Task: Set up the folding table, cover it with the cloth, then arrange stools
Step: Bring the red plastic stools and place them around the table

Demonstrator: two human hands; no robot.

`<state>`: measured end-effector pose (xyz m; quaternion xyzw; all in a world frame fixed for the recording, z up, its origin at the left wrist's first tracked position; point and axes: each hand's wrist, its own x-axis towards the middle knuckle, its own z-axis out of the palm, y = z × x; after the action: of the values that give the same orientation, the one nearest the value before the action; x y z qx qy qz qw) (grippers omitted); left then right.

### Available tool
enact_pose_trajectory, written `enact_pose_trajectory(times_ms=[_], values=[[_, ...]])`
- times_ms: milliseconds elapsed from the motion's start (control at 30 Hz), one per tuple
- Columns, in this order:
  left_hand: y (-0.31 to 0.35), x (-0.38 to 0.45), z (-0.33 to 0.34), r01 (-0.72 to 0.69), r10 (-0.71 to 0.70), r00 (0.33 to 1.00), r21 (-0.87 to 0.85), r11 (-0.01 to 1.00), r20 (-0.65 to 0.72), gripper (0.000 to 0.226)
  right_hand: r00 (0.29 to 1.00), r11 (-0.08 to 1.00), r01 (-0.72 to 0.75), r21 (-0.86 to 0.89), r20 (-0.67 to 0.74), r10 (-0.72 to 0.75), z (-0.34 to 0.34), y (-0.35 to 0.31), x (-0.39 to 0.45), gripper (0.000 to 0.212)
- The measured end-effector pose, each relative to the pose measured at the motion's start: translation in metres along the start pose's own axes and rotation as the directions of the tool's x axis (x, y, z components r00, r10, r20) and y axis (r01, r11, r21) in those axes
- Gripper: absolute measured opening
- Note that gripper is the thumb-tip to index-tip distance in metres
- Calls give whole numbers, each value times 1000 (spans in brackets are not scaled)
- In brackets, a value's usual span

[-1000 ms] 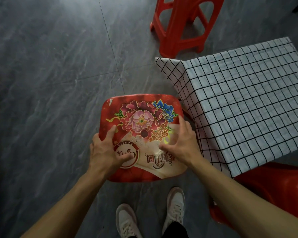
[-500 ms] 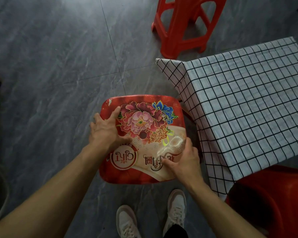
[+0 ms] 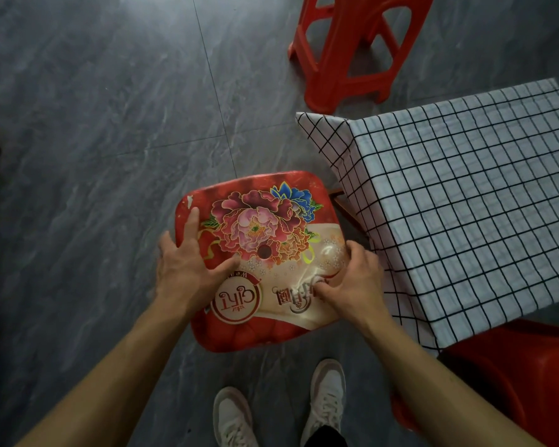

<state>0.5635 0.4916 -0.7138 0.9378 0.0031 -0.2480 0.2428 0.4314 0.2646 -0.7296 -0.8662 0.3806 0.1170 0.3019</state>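
A red stool (image 3: 259,227) with a flower-printed seat stands on the grey floor just left of the folding table. The table is covered with a black-and-white checked cloth (image 3: 465,204), whose corner hangs down beside the seat. My left hand (image 3: 188,272) holds the seat's left side, index finger and thumb on top and the other fingers over the edge. My right hand (image 3: 355,282) grips the seat's right edge with curled fingers. The stool's legs are hidden under the seat.
A second red stool (image 3: 352,53) stands on the floor beyond the table's far corner. A third red stool (image 3: 513,375) is at the lower right, partly under the cloth. My shoes (image 3: 326,395) are just behind the held stool. Bare floor lies to the left.
My left hand slid up the seat's left side and my right hand moved from the seat's top to its right edge. The stool shifted slightly.
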Motion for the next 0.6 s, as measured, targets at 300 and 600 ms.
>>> enact_pose_trajectory(times_ms=[300,600], values=[[-30,-26,16,29,-29,997,1,1000,70,109,990,994,108,-15,94,-106,3,-30,24,126],[-37,-25,18,12,-12,1000,-1,1000,8,112,985,988,154,-10,86,-153,4,-33,21,124]])
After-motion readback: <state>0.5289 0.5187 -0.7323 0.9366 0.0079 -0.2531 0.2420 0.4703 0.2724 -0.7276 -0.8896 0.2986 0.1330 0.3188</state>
